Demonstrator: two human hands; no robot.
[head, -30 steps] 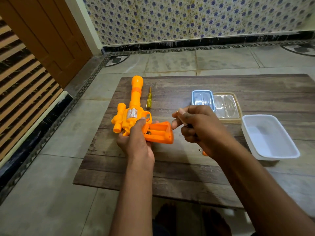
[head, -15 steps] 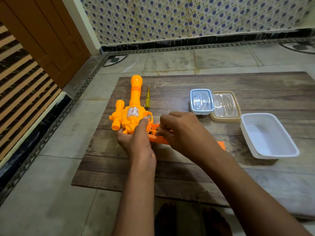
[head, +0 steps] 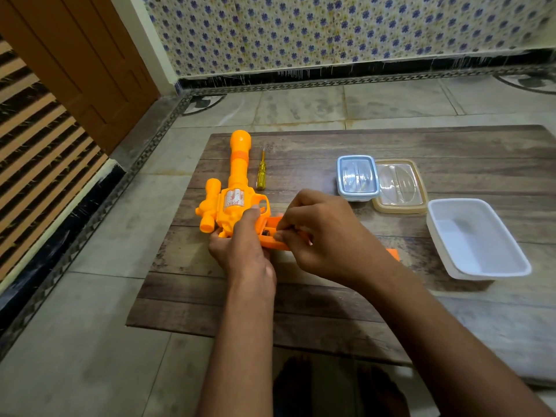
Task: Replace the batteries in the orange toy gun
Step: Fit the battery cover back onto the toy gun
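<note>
Orange toy gun (head: 237, 188), white tub (head: 481, 266) (blue-flowered wall (head: 331, 28)).

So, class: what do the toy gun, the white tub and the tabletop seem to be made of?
Toy gun: moulded plastic, by its uniform glossy orange and rounded seams. White tub: thin plastic, smooth and slightly translucent-looking. Tabletop: wood or wood-look laminate; plank lines and grain show, which one is unclear.

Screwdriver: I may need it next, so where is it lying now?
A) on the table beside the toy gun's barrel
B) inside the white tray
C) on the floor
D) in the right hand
A: the yellow-handled screwdriver lies on the wooden table, just right of the orange toy gun barrel, untouched by either hand.
</note>
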